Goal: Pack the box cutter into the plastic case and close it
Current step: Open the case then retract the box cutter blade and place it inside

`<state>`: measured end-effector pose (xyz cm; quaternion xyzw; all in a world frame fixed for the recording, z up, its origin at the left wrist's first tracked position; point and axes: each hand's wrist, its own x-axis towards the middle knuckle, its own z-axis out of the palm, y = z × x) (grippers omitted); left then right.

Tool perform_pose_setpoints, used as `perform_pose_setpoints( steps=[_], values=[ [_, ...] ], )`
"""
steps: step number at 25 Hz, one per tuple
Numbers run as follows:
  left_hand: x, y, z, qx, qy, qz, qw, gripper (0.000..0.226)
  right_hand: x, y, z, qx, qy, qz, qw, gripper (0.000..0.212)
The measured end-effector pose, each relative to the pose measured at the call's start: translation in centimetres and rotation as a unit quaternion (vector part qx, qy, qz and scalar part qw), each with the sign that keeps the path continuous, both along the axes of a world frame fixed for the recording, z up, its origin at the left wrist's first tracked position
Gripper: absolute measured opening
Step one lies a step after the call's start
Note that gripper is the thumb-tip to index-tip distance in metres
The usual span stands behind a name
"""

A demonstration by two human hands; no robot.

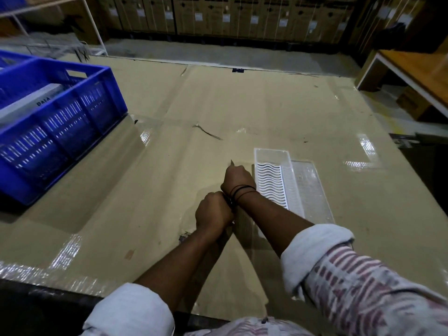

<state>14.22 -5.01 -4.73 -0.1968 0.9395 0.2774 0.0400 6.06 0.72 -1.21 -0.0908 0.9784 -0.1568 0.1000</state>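
The plastic case (312, 187) lies open on the cardboard-covered table, with a white tray with a wavy ribbed insert (270, 183) on the left and the clear lid flat to its right. My right hand (236, 177) is closed just left of the tray, and a thin dark tip of the box cutter (231, 162) sticks out above its fingers. The rest of the cutter is hidden in the fist. My left hand (213, 213) is closed into a fist pressed against my right wrist, by the black wrist threads. I cannot see anything in it.
A blue plastic crate (60, 127) holding a white box stands at the left. The table (169, 166) is covered in taped cardboard. Rows of cardboard cartons (242, 15) line the back, and a wooden bench (412, 69) stands at the right.
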Motion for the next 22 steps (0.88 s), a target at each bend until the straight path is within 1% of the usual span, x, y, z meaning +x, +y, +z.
perform_pose_setpoints(
  steps=[3,8,10,12,14,16,19,21,22],
  values=[
    [0.4,0.4,0.7,0.027,0.016,0.01,0.999,0.024,0.0,0.1,0.5,-0.019,-0.014,-0.006,1.0,0.025],
    [1.1,-0.1,2.1,0.055,0.141,-0.008,0.988,0.011,-0.2,1.3,2.7,-0.08,0.0,-0.032,0.996,0.026],
    [0.8,-0.2,2.6,0.08,0.178,-0.007,0.981,0.01,-1.0,2.5,3.9,-0.113,-0.019,-0.055,0.992,0.018],
    [0.2,0.2,3.1,0.147,0.186,0.005,0.971,0.016,-2.2,4.2,4.9,-0.197,-0.077,-0.093,0.973,0.019],
    [-0.2,1.0,3.8,0.22,0.188,0.001,0.957,0.02,-3.1,6.1,5.7,-0.287,-0.138,-0.123,0.94,0.025],
    [-0.5,1.9,4.5,0.265,0.188,-0.014,0.946,0.024,-2.9,7.6,6.1,-0.341,-0.164,-0.139,0.915,0.026],
    [-0.6,3.2,5.1,0.292,0.156,-0.056,0.942,0.028,-1.6,9.5,6.5,-0.405,-0.142,-0.16,0.889,0.031],
    [-0.6,3.8,5.3,0.277,0.131,-0.097,0.947,0.039,-0.9,10.8,6.5,-0.438,-0.122,-0.166,0.875,0.018],
    [-0.5,4.0,5.3,0.27,0.121,-0.12,0.948,0.049,-0.7,11.4,6.4,-0.455,-0.116,-0.169,0.867,0.018]
  ],
)
